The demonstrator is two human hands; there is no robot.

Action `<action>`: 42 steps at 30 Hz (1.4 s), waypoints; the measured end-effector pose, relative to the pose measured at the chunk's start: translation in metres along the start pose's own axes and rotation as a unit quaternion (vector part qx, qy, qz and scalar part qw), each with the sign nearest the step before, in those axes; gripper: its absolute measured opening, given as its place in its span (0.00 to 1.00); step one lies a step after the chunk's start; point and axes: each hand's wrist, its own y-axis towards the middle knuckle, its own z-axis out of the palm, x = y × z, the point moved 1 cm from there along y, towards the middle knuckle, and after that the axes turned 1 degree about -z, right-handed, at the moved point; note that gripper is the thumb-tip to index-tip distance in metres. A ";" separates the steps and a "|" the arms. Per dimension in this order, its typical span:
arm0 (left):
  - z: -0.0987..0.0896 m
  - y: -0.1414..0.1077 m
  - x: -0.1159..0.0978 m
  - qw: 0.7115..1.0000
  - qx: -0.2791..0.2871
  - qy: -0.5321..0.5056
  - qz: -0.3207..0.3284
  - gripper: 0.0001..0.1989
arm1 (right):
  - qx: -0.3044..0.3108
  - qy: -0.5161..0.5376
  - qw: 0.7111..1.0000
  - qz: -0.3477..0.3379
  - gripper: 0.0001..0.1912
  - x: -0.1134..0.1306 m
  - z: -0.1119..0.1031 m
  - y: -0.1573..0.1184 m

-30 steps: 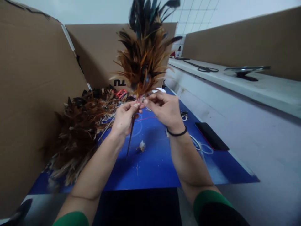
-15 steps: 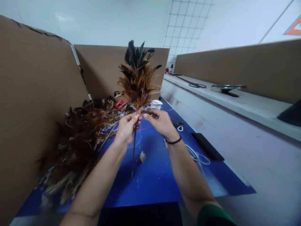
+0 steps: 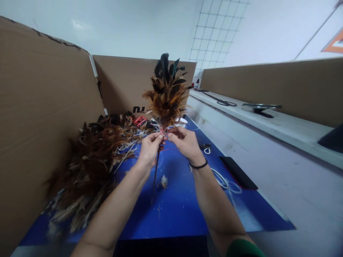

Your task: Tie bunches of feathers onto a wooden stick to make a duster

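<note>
A feather duster (image 3: 168, 94), with dark green-black feathers on top and orange-brown ones below, stands nearly upright on a thin brown stick (image 3: 156, 167). My left hand (image 3: 150, 148) is closed around the stick just under the feathers, thumb and fingers pinched together. Red binding (image 3: 162, 132) shows at the feather base between the hands. On its right side, my right hand (image 3: 186, 142) is closed in a pinch against this base; whatever lies between its fingertips is too small to make out. A thin red thread (image 3: 170, 149) stretches below the right fingers.
A large pile of brown feathers (image 3: 91, 157) covers the left side of the blue table (image 3: 177, 217). A small fluffy feather (image 3: 164, 182) lies mid-table. To the right are a coiled clear tube (image 3: 221, 178) and a black phone-like slab (image 3: 238, 172). Cardboard walls (image 3: 45, 107) enclose the left and back.
The view has shifted slightly, so most things sit lower and further right. The duster leans a little more to the right, uncovering black lettering on the back cardboard. Both hands keep their pinch.
</note>
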 end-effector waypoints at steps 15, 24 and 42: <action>0.000 -0.001 0.004 0.999 0.031 0.015 0.007 0.12 | 0.051 0.056 0.997 0.017 0.12 -0.005 0.000 0.003; 0.001 -0.005 -0.002 0.999 0.037 -0.004 -0.010 0.13 | 0.037 0.098 0.994 0.035 0.17 -0.004 -0.003 0.006; 0.004 -0.006 -0.001 0.999 0.014 0.002 0.035 0.14 | -0.007 -0.055 0.997 -0.048 0.09 0.008 -0.001 -0.004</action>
